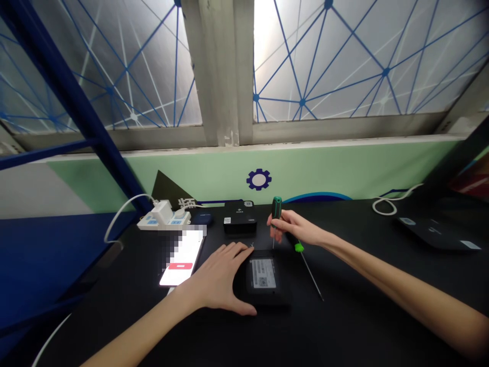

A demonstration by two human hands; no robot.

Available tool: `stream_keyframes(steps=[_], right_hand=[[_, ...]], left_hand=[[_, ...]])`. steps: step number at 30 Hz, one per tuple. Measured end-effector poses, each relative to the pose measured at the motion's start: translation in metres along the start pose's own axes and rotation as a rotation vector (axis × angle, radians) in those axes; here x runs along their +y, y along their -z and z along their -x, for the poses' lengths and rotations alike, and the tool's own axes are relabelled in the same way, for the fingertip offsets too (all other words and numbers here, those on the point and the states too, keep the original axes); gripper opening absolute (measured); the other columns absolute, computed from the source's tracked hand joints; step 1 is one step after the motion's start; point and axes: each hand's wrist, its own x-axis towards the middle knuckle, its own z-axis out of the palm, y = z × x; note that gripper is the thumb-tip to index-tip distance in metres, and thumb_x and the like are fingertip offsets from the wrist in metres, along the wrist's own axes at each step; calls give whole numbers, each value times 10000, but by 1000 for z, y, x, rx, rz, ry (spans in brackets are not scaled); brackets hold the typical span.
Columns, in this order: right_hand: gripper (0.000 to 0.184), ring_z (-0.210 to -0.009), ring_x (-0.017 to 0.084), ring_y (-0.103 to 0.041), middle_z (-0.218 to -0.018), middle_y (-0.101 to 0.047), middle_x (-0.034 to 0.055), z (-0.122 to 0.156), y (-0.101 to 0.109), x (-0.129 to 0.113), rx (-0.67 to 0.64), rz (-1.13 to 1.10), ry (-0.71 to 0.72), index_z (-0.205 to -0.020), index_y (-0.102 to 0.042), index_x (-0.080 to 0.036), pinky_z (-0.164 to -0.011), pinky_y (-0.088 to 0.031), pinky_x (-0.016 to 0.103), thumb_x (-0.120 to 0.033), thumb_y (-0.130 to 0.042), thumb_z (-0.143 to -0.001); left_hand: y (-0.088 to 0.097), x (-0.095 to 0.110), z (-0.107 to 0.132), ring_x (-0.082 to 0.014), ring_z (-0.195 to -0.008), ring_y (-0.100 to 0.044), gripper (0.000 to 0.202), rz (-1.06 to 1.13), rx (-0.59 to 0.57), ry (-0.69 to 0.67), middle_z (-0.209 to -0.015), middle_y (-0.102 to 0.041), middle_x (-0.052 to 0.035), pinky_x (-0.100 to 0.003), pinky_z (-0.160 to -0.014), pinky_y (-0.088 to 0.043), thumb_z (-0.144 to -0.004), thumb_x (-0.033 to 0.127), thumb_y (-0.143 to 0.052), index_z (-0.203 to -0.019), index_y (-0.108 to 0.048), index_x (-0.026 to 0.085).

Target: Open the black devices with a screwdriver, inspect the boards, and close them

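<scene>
"Screwdriver in the right hand?"

"Yes. Thumb and fingers are closed on its green-and-black handle, with the thin shaft pointing down and the tip just over the far edge of a black box."

"And the left hand?"

"Open, fingers spread, resting on the desk, fingertips touching that box's left side. A printed label sits on top of the box."

"How many screwdrivers?"

"Two. The second screwdriver lies on the desk right of the box, just below the right wrist."

"What's farther out?"

"One lit smartphone beside the left hand, and one white power strip with a plug and white cable. Beyond the hands are a dark blue oval object and a second black box. Far right lies a third, flatter black box."
</scene>
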Motion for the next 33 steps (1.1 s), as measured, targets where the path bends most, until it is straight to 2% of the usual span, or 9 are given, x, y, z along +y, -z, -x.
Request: stream_keyframes(steps=[4, 8, 14, 18, 24, 28, 33], right_hand=[[404, -637, 159, -670, -799, -702, 39, -1, -3, 12, 23, -136, -29, -1022, -573, -168, -628, -561, 302, -551, -646, -920], [403, -599, 144, -651, -756, -708, 34, -4, -4, 14, 128, -251, -78, -1009, -568, -176, -596, -552, 276, -542, -691, -892], [325, -532, 131, -626, -686, -697, 37, -6, -4, 12, 211, -490, -197, -983, -548, -168, -524, -522, 234, -450, -694, -913], [303, -518, 134, -631, -681, -699, 46, -5, -9, 13, 195, -494, -242, -966, -540, -165, -504, -517, 230, -437, -669, -932], [351, -528, 145, -654, -683, -711, 67, -4, -18, 15, 178, -467, -262, -923, -538, -160, -503, -527, 228, -452, -730, -891], [343, -530, 139, -649, -683, -707, 55, -6, -14, 15, 196, -486, -245, -931, -535, -169, -492, -521, 217, -454, -723, -896], [246, -488, 123, -622, -664, -691, 43, -8, -4, 15, 219, -534, -261, -939, -542, -162, -460, -509, 207, -391, -626, -969]], left_hand=[[-3, -3, 0, -432, -1396, -389, 1194, -3, 15, -9, -1538, -413, -132, -621, -1176, -250, -608, 758, -780, -1577, -309, 244], [-5, -6, 0, -429, -1405, -378, 1200, -1, 63, -41, -1549, -397, -124, -577, -1171, -298, -579, 691, -836, -1570, -316, 257], [-3, -6, 0, -409, -1420, -355, 1210, -7, 120, -76, -1552, -387, -101, -539, -1171, -334, -570, 612, -877, -1570, -297, 255], [-3, -6, -2, -397, -1412, -367, 1206, -6, 132, -81, -1541, -399, -100, -527, -1177, -334, -560, 598, -886, -1562, -308, 255], [-3, -8, -3, -412, -1436, -336, 1211, -1, 93, -36, -1562, -376, -116, -550, -1192, -303, -569, 622, -871, -1564, -309, 219], [-2, -9, -2, -415, -1428, -350, 1188, 15, 96, -65, -1554, -382, -110, -550, -1188, -309, -579, 636, -859, -1560, -322, 237], [0, -8, -1, -411, -1401, -376, 1195, 25, 116, -129, -1534, -401, -110, -544, -1171, -328, -570, 595, -879, -1564, -306, 263]])
